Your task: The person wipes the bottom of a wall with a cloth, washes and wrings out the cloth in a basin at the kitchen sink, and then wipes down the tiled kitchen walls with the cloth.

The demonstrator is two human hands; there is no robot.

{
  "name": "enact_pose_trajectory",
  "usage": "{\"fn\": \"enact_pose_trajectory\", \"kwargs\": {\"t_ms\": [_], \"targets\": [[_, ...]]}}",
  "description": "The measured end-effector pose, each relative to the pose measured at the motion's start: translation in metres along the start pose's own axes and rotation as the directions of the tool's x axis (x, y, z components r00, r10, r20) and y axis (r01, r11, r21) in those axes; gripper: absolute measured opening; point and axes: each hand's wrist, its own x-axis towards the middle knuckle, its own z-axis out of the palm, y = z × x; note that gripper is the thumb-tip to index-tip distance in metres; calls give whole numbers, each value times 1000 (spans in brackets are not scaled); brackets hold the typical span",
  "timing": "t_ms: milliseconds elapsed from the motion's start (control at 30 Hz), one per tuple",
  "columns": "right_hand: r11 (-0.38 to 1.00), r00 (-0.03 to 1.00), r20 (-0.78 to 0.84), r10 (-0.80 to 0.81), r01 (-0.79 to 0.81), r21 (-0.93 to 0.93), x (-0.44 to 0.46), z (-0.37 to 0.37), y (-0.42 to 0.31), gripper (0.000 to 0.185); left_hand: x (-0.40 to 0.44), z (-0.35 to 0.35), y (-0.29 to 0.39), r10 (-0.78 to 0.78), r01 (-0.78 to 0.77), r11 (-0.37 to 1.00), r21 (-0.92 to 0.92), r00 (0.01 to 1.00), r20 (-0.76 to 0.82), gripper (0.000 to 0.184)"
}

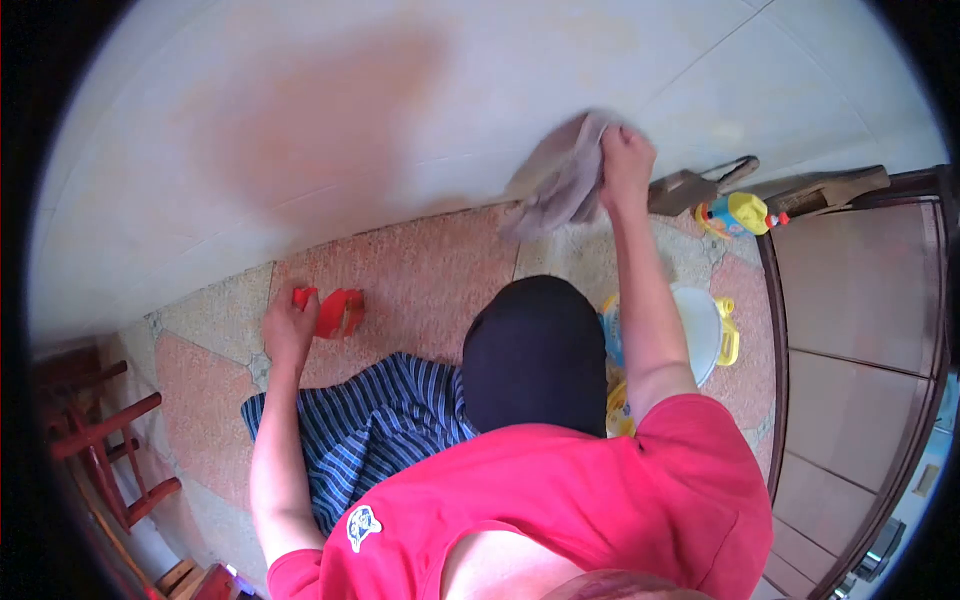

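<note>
My right hand (627, 170) grips a crumpled grey cloth (568, 195), raised in front of the white wall. The cloth hangs to the left of the fist, its lower end blurred near the wall's foot. Low on the left, my left hand (290, 328) is closed around one end of a red plastic thing (345, 312) with a curved, band-like shape. Its kind is not clear from here. Dark blue striped fabric (385, 420) and a rounded black form (535, 350) lie between my arms.
Right of my forearm is a bucket with a yellow handle (730, 332), partly hidden. By the wall are a yellow bottle (740, 214), a scoop-like metal tool (690, 190) and a wooden piece (830, 195). A dark red wooden stool (110, 440) stands left; a door sill (780, 350) runs along the right.
</note>
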Motion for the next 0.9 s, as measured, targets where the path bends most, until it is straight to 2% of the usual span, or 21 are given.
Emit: {"fn": "enact_pose_trajectory", "kwargs": {"t_ms": [33,133,167,267,367,567,767,867,900], "targets": [[998,999,17,-46,45,46,-3,5,-26,18,0,-3,3,-17,17,1000,6,1000,25,25],[989,997,23,-76,73,125,-2,12,-36,17,2,-4,7,-25,25,1000,15,1000,18,25],[969,989,-29,-146,148,197,0,16,-25,21,3,-4,7,-25,25,1000,16,1000,4,25],[945,993,-41,-115,122,304,-4,18,-14,20,2,-3,3,-14,14,1000,5,1000,-3,27],[969,994,-1,-108,106,225,-4,12,-20,20,2,-7,8,-45,44,999,4,998,41,27],[934,998,37,-57,40,356,-8,15,-33,15,3,-7,6,-25,24,999,40,999,22,26],[973,992,46,-115,103,206,1,7,-12,13,4,-7,6,-17,18,1000,-17,999,33,24],[952,995,37,-96,81,294,-4,16,-36,13,2,-3,2,0,0,1000,-3,1000,-6,24],[960,995,49,-85,69,270,-4,15,-31,14,0,-2,2,-13,13,1000,7,1000,2,24]]}}
